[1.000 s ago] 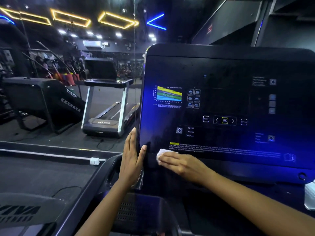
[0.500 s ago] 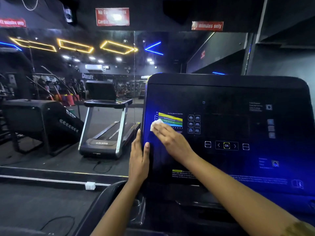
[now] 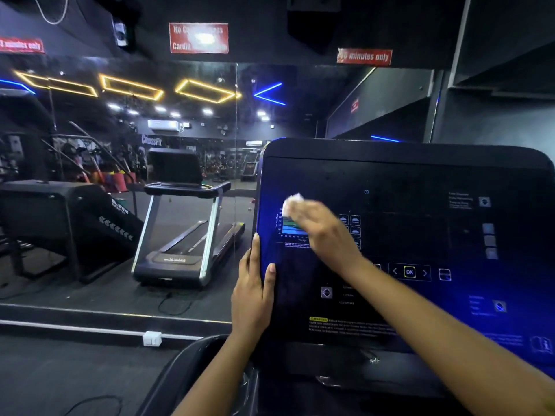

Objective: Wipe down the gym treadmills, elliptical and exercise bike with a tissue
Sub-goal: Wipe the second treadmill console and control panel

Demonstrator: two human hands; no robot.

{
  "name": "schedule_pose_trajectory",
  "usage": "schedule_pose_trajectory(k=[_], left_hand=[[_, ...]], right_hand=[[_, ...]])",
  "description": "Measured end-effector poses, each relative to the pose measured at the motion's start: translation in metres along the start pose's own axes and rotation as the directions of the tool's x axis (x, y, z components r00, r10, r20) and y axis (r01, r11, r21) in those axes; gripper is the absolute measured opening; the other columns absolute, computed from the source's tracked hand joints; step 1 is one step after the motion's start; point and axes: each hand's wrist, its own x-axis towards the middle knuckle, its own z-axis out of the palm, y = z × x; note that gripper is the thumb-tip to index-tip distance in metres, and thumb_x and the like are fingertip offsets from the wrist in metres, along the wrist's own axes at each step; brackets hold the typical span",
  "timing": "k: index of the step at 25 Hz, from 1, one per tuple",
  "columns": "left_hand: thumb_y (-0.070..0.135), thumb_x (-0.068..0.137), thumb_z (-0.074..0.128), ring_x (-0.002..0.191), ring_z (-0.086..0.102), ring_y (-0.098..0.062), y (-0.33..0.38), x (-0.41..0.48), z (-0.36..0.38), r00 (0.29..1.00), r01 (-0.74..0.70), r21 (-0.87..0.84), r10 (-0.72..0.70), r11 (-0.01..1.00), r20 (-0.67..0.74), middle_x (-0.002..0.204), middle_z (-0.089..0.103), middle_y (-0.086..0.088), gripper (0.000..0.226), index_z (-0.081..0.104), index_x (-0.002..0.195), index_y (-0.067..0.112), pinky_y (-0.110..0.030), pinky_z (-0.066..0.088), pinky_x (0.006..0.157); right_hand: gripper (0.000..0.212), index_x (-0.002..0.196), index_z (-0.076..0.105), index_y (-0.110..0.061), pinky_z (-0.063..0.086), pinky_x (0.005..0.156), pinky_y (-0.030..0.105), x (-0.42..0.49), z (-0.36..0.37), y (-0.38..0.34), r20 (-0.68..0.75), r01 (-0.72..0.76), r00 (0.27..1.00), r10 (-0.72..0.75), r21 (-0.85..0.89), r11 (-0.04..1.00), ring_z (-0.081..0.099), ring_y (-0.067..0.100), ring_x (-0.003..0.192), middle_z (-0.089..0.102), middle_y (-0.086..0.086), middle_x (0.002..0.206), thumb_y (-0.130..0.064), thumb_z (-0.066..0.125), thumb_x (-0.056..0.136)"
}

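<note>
A wall-wide mirror (image 3: 90, 265) fills the left, with a silver-framed black treadmill (image 3: 186, 235) in front of it. Nearer, on the right, stands the big glossy black treadmill console panel (image 3: 420, 181), glowing blue at its edges (an OK button and arrow keys are lit low on its face). The left hand (image 3: 253, 291) braces the panel's left edge, fingers straight up along the side and thumb laid on the front. The right hand (image 3: 324, 232), blurred, seems stretched fairly flat, pressing a small crumpled white tissue (image 3: 292, 201) against the panel's upper left, just above a coloured chart.
</note>
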Motion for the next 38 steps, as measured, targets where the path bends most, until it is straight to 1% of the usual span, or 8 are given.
schedule_pose_trajectory(k=[4, 9, 11, 15, 21, 26, 32, 38], left_hand=[[0.07, 0.079, 0.018, 0.125, 0.037, -0.004, 0.004, 0.005, -0.004, 0.999, 0.032, -0.07, -0.029, 0.997, 0.046, 0.151, 0.028, 0.014, 0.071, 0.007, 0.146, 0.048, -0.021, 0.03, 0.092], [0.07, 0.083, 0.02, 0.104, 0.021, 0.037, 0.011, 0.051, -0.01, 0.996, -0.013, -0.155, 0.026, 0.988, 0.082, 0.133, 0.025, 0.037, 0.064, 0.011, 0.144, 0.052, -0.016, 0.025, 0.095], [0.071, 0.085, 0.021, 0.111, 0.021, 0.036, 0.009, 0.054, -0.006, 0.998, -0.031, -0.189, 0.04, 0.981, 0.048, 0.13, 0.022, 0.05, 0.06, 0.012, 0.143, 0.055, -0.02, 0.025, 0.1], [0.075, 0.084, 0.016, 0.113, 0.025, 0.033, 0.01, 0.048, -0.006, 0.999, -0.014, -0.218, 0.024, 0.976, 0.046, 0.124, 0.026, 0.054, 0.059, 0.013, 0.141, 0.06, -0.019, 0.026, 0.096], [0.069, 0.084, 0.014, 0.104, 0.024, 0.028, 0.01, 0.047, -0.006, 0.998, -0.016, -0.19, 0.026, 0.982, 0.05, 0.131, 0.025, 0.041, 0.058, 0.011, 0.142, 0.057, -0.017, 0.024, 0.092], [0.069, 0.085, 0.016, 0.102, 0.027, 0.026, 0.007, 0.048, -0.005, 0.998, -0.01, -0.199, 0.022, 0.98, 0.058, 0.132, 0.03, 0.035, 0.059, 0.012, 0.142, 0.058, -0.022, 0.03, 0.092], [0.069, 0.084, 0.015, 0.099, 0.026, 0.027, 0.004, 0.048, -0.003, 0.998, -0.017, -0.198, 0.029, 0.98, 0.061, 0.131, 0.031, 0.032, 0.061, 0.011, 0.143, 0.056, -0.021, 0.027, 0.093], [0.077, 0.083, 0.013, 0.116, 0.039, 0.007, 0.004, 0.049, -0.002, 0.998, -0.039, -0.217, 0.047, 0.975, 0.029, 0.133, 0.034, 0.032, 0.058, 0.009, 0.139, 0.064, -0.023, 0.029, 0.094]], right_hand=[[0.043, 0.116, 0.062, 0.001, 0.058, 0.068, 0.043, 0.052, 0.013, 0.029, 0.03, -0.115, 0.993, 0.116, -0.013, 0.993, 0.059, 0.031, 0.106, 0.063, 0.013, 0.117, 0.006, 0.039, 0.08], [0.044, 0.109, 0.065, -0.002, 0.056, 0.052, 0.036, 0.064, 0.019, 0.014, 0.062, -0.086, 0.994, 0.09, -0.056, 0.995, 0.06, 0.029, 0.091, 0.065, 0.009, 0.109, -0.004, 0.033, 0.08], [0.046, 0.111, 0.064, -0.003, 0.053, 0.044, 0.033, 0.04, 0.02, -0.001, 0.099, -0.005, 0.995, 0.013, -0.083, 0.997, 0.059, 0.026, 0.087, 0.065, 0.007, 0.108, -0.005, 0.031, 0.079], [0.039, 0.111, 0.066, -0.007, 0.058, 0.06, 0.029, 0.005, 0.011, -0.013, 0.174, 0.195, 0.968, -0.182, -0.056, 0.979, 0.062, 0.023, 0.099, 0.065, 0.007, 0.115, -0.007, 0.038, 0.084], [0.054, 0.112, 0.063, 0.001, 0.055, 0.08, 0.042, 0.105, 0.008, 0.039, 0.035, -0.175, 0.984, 0.177, -0.039, 0.984, 0.057, 0.032, 0.108, 0.063, 0.015, 0.115, -0.017, 0.021, 0.085], [0.043, 0.113, 0.062, 0.002, 0.059, 0.066, 0.042, 0.112, 0.029, 0.022, 0.149, -0.007, 0.989, 0.023, -0.104, 0.995, 0.058, 0.03, 0.107, 0.062, 0.015, 0.116, -0.006, 0.031, 0.084], [0.049, 0.121, 0.058, 0.002, 0.049, 0.092, 0.044, 0.085, -0.011, 0.071, -0.013, -0.306, 0.951, 0.308, -0.147, 0.941, 0.052, 0.033, 0.118, 0.058, 0.016, 0.125, 0.0, 0.032, 0.08], [0.05, 0.118, 0.06, 0.001, 0.054, 0.073, 0.041, 0.087, 0.001, 0.043, -0.009, -0.311, 0.95, 0.312, -0.124, 0.942, 0.056, 0.034, 0.102, 0.06, 0.014, 0.121, -0.004, 0.025, 0.083]])
